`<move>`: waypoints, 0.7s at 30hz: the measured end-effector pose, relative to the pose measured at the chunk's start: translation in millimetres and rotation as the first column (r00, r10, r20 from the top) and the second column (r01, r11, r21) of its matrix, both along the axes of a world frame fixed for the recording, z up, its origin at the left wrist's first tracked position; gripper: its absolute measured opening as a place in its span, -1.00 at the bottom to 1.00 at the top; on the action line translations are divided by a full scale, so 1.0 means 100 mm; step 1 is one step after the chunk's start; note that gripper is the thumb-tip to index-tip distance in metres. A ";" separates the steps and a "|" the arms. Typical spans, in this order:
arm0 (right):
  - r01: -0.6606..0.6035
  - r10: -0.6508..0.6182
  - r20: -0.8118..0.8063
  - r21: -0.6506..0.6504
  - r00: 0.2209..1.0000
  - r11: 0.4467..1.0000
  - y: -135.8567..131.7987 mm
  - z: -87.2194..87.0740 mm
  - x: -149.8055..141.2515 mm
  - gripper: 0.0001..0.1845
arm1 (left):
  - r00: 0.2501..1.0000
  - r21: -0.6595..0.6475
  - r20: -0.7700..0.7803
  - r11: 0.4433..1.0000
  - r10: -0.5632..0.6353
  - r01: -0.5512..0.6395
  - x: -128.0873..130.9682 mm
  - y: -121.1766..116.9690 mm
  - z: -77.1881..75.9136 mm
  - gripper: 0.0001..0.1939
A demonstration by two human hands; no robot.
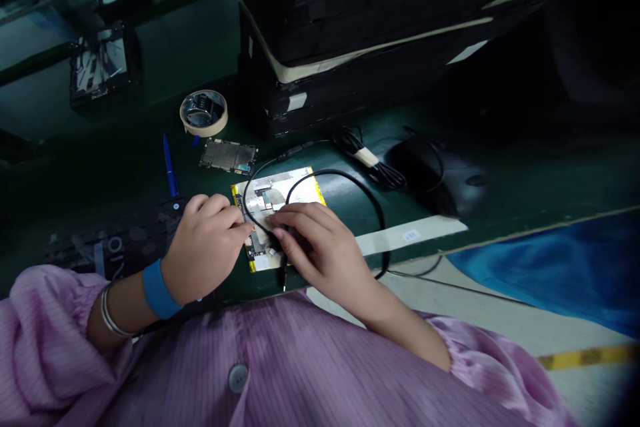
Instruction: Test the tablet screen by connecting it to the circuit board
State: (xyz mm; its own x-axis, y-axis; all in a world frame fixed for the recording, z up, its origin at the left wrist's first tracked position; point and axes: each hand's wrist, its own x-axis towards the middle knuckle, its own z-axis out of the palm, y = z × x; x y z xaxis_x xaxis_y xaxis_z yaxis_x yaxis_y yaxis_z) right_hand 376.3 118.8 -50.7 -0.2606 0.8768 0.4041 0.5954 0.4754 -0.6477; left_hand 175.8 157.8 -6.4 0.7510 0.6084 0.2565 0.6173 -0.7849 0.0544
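A flat white battery pack (293,188) with yellow taped edges and a circuit strip lies on the dark green table between my hands. Over its left edge is my left hand (209,247), fingers curled and pinched together; whatever is in the pinch is hidden. My right hand (323,247) reaches over the pack's lower right part. Its thumb and fingers close on a black cable (350,178), which loops across the pack. A thin plug end (285,277) pokes out below the right fingers. A bare circuit board (229,156) rests just behind the pack.
Nearby are a tape roll (223,121) with small parts inside, a blue pen (169,165), a bundled cable (367,157) and a black mouse (443,177). Large black boxes (350,93) stack behind. A white strip (425,232) lies along the front edge. Parts trays (133,67) stand back left.
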 end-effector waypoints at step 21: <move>-0.128 0.135 -0.038 0.149 0.990 0.980 0.09 -0.15 0.02 -0.83 | 0.850 0.099 -0.492 0.958 -0.189 0.270 0.22 -0.22 0.03 -0.60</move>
